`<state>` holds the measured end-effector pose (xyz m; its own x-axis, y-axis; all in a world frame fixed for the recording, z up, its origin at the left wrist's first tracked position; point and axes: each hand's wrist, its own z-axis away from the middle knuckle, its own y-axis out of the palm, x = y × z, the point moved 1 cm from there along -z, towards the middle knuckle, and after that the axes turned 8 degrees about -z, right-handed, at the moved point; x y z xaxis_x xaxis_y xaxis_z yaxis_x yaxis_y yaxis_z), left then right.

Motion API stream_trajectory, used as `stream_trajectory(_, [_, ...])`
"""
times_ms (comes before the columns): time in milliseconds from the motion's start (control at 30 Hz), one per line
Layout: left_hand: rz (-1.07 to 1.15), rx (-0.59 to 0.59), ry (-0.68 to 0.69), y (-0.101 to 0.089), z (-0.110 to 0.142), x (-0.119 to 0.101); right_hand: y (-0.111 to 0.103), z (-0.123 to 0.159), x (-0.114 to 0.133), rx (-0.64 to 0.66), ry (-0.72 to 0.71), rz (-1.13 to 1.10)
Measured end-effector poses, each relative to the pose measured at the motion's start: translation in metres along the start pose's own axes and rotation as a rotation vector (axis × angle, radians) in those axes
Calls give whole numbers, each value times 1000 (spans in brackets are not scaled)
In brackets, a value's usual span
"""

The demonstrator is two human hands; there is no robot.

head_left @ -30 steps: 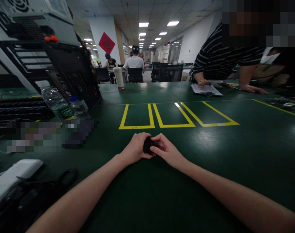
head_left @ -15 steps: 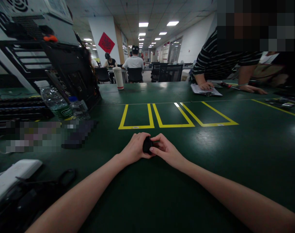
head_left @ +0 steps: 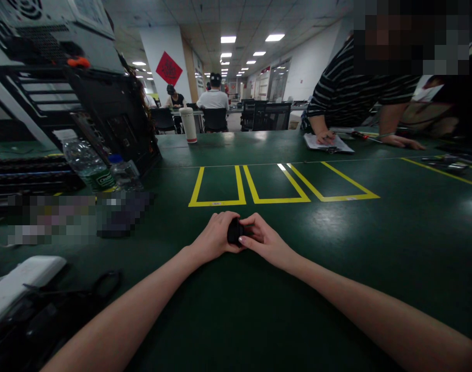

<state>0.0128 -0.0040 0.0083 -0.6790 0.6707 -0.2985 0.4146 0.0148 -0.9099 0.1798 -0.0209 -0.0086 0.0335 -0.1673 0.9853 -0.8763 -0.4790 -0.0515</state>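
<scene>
Between my two hands is a small black rounded object (head_left: 234, 232), whose exact kind I cannot make out. My left hand (head_left: 216, 233) is closed around its left side, thumb below and fingers over the top. From the right, my right hand (head_left: 263, 235) grips its edge with thumb and fingertips. Part of the object is hidden by the fingers. Both hands are low over the green table (head_left: 236, 310), just in front of the yellow tape outlines (head_left: 217, 203).
At left stand a black computer case (head_left: 115, 113), a large clear bottle (head_left: 82, 160) and a smaller blue-capped bottle (head_left: 123, 173). Black cables (head_left: 65, 315) lie nearer. A white cup (head_left: 188, 125) stands at the back. Across the table, another person's hand rests on a clipboard (head_left: 331, 143).
My hands keep their grip on the black object with hardly any movement. The whole view has shifted very slightly. The other person's hand on the clipboard has moved a little.
</scene>
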Motion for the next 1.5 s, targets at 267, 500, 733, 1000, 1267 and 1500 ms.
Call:
stream_trajectory(267, [23,-3,12,-2,-1,-2,0,-1,3,-16,50,-8])
stream_trajectory(500, [5,-19,12,1,0,0,-1,0,3,0,17,20])
stream_trajectory(733, [-3,-49,19,8,0,4,1,-1,1,-18,18,-39])
stream_trajectory(1000, [25,-4,-7,1,0,-1,-1,-1,4,-13,78,38])
stream_trajectory(1267, [34,4,-10,-2,0,-2,1,0,6,-16,20,-10])
stream_trajectory(1500, [40,-4,1,1,-1,-1,0,-1,3,-51,77,33])
